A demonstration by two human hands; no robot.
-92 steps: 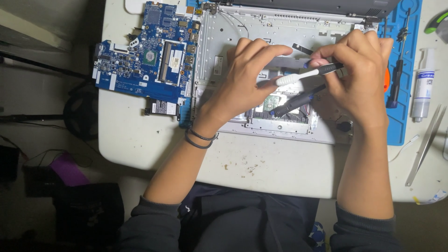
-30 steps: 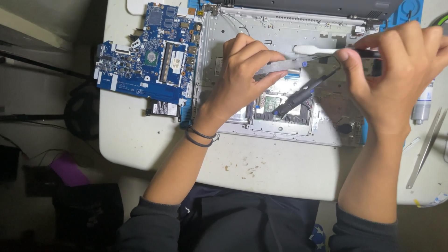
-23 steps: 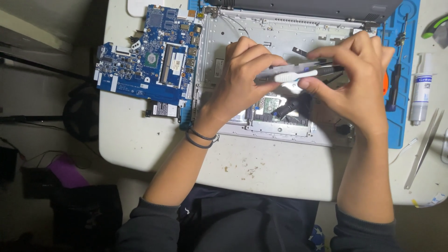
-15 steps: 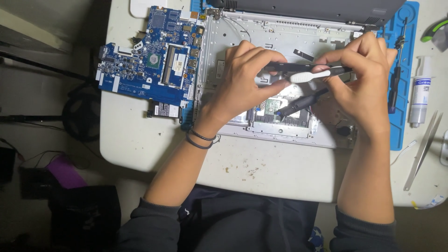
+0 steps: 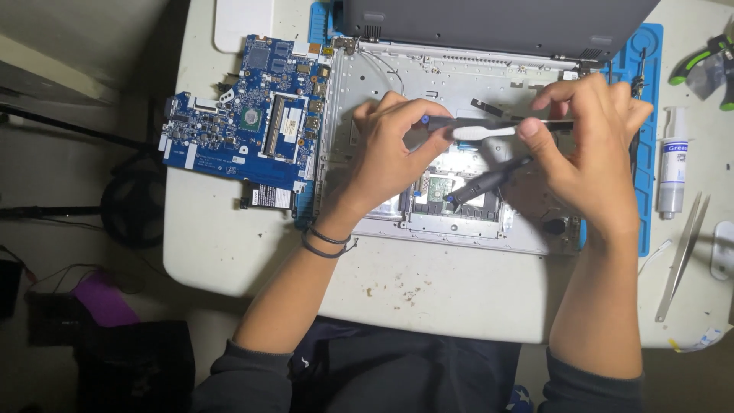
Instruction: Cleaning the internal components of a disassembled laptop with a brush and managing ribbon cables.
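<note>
An opened silver laptop chassis (image 5: 428, 73) lies on the white table, lid tilted back. My left hand (image 5: 386, 157) rests over its middle, thumb and fingers pinching the left end of a long thin dark strip (image 5: 527, 122) held level above the chassis. A white flat piece (image 5: 482, 131) runs just under the strip. My right hand (image 5: 592, 157) pinches the strip's right end with its fingertips. It also grips a dark pen-shaped tool (image 5: 482, 183) whose tip points down-left at a small green board in the chassis.
A blue motherboard (image 5: 245, 130) lies left of the chassis. A blue work mat (image 5: 650, 160) shows at the right. Beyond it are a white tube (image 5: 673, 164), metal tweezers (image 5: 683, 256) and green-handled pliers (image 5: 699, 65). Crumbs dot the table's near edge (image 5: 397, 291).
My right hand was raised up and to the right, then came back left and down. It now pinches the strip's right end. My left hand has barely moved.
</note>
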